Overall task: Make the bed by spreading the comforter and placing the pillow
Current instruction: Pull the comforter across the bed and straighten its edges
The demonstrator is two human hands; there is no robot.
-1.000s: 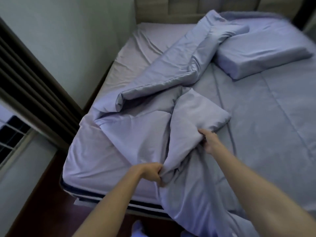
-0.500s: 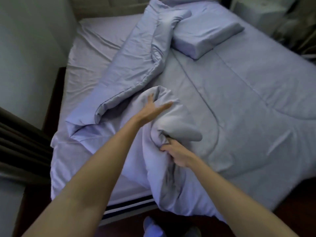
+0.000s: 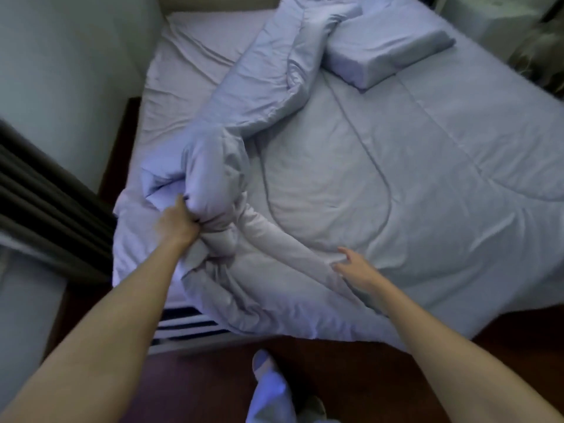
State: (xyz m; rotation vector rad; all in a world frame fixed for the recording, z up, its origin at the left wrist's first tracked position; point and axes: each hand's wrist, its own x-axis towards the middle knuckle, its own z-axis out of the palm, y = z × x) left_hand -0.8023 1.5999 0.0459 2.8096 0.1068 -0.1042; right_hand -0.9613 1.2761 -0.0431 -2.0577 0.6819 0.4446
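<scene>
Comforter (image 3: 381,184) lies over the bed (image 3: 195,71), flat toward the pillow (image 3: 387,47) (pillow sits on the comforter's far end), bunched along its left side. Left hand (image 3: 177,224): fingers clenched on the bunched fold. Right hand (image 3: 357,267): fingers released, spread, resting on the comforter's near edge.

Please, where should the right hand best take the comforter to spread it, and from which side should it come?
A judgement: take the near hem of the comforter, where it hangs over the foot of the bed, coming from the foot side, thumb on top. That edge is free and thin, so a pinch grip fits. The left hand is shut on the bunched fold; the right hand lies open on the flat quilted part, which offers nothing to pinch.
</scene>
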